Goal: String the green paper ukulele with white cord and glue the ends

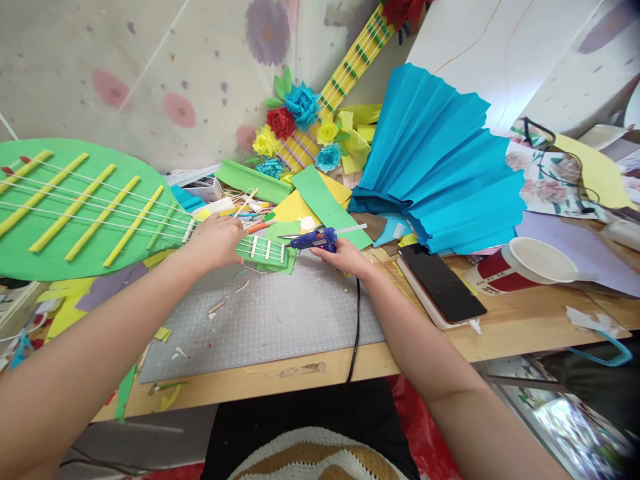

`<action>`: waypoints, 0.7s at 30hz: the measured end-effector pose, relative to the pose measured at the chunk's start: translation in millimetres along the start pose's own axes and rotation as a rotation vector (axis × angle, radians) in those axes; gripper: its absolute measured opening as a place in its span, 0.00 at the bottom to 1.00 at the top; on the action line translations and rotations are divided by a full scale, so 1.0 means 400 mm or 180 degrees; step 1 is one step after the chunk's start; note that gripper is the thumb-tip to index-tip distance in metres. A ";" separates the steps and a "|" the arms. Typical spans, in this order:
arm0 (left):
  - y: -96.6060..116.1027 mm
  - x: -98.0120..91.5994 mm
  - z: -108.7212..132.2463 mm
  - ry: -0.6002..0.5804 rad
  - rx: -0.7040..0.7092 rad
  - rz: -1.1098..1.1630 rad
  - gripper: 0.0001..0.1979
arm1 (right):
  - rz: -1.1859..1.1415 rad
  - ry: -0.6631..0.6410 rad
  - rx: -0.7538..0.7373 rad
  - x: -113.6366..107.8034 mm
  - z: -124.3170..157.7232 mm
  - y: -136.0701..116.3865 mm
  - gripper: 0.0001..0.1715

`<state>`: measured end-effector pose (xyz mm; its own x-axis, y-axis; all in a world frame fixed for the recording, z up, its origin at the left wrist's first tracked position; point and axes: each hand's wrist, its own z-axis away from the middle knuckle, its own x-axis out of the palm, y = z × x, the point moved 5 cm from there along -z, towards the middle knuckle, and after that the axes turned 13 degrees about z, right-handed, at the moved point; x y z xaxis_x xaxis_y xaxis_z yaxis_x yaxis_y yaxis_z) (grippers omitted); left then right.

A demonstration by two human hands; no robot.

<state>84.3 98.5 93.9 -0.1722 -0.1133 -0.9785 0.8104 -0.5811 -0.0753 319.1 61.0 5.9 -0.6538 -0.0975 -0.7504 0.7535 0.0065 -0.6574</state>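
A green paper instrument [90, 207] with yellow strips and white strings lies at the left, its narrow neck reaching onto the grey cutting mat [280, 313]. My left hand [216, 241] is wrapped over that neck and holds it. In my right hand [345, 257] is a blue hot glue gun [320, 239], with a white glue stick out of its back. The gun's nozzle points left, at the end of the neck, beside the small white bars across it. Whether the nozzle touches the neck is too small to tell.
Behind stands a yellow instrument [350, 70] with paper flowers [303, 107]. Pleated blue paper [440, 160] fans out at the right, near a phone [443, 283] and a paper cup [523, 267]. A black cable [356, 333] crosses the table's front edge.
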 end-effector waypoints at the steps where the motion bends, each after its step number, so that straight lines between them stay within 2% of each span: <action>1: -0.001 0.001 0.000 -0.0003 0.0001 -0.0006 0.24 | -0.0001 -0.0003 -0.0006 -0.001 0.001 0.002 0.21; 12: -0.011 0.010 -0.007 0.0015 0.0107 0.0049 0.25 | -0.0048 -0.0017 -0.0009 0.002 -0.002 -0.008 0.23; 21: -0.010 0.009 -0.004 0.0039 0.0062 -0.0008 0.25 | -0.0061 -0.0027 0.0044 -0.008 0.004 0.012 0.24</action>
<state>81.5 101.8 90.5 -0.1673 -0.1019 -0.9806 0.7989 -0.5969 -0.0743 324.9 59.6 5.1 -0.6675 -0.1060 -0.7371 0.7419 -0.0093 -0.6705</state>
